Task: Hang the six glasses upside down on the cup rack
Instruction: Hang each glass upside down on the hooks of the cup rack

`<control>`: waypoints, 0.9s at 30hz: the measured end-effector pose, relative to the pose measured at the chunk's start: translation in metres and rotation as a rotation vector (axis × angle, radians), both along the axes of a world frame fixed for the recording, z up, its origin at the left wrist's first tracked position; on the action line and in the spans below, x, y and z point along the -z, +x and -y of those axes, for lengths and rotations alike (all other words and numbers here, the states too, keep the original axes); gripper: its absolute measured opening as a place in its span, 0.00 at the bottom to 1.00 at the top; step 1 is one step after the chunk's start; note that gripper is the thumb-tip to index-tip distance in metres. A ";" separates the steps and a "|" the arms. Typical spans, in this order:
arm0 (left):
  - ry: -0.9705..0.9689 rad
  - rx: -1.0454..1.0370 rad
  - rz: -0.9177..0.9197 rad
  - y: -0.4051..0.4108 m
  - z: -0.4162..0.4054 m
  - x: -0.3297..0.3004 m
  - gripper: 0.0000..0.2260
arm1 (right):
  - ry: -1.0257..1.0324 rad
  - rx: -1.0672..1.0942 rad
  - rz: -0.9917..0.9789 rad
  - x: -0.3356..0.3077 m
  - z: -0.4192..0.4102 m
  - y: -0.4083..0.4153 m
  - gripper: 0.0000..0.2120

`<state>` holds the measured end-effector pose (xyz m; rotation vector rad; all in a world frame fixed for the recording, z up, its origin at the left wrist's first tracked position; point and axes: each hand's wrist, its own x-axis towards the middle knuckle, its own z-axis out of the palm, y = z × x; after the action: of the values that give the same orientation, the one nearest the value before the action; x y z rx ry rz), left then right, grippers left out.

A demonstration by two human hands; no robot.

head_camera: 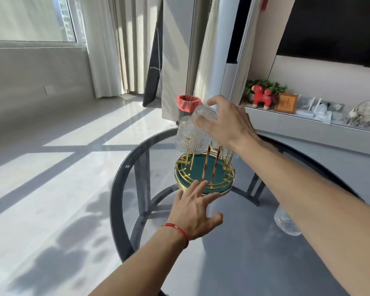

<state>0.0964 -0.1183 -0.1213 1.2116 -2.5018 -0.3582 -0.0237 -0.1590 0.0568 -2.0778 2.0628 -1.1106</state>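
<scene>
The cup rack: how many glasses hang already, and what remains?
At least two glasses already hang on the cup rack; the exact count is unclear. The right hand holds another glass above it. One glass waits on the table.

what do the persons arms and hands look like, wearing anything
Both forearms are bare, with no sleeves in view, and neither hand wears a glove. The left hand has a thin red cord bracelet at the wrist, with a small gold-coloured bead or clasp on it. The right hand shows no ring, watch or band.
</scene>
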 end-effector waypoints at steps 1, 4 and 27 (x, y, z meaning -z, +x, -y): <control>-0.006 0.004 0.003 0.000 0.000 0.001 0.28 | 0.010 0.012 -0.015 0.004 0.002 0.001 0.30; -0.015 0.005 0.016 0.001 0.000 0.003 0.28 | 0.028 0.019 -0.044 0.013 0.009 0.004 0.29; -0.100 -0.067 0.109 -0.015 -0.009 -0.005 0.26 | 0.031 -0.026 -0.232 0.046 -0.025 0.000 0.23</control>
<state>0.0818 -0.1091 -0.1164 1.3029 -2.5292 -0.1516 -0.0236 -0.1337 0.0105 -2.3098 2.1236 -0.8640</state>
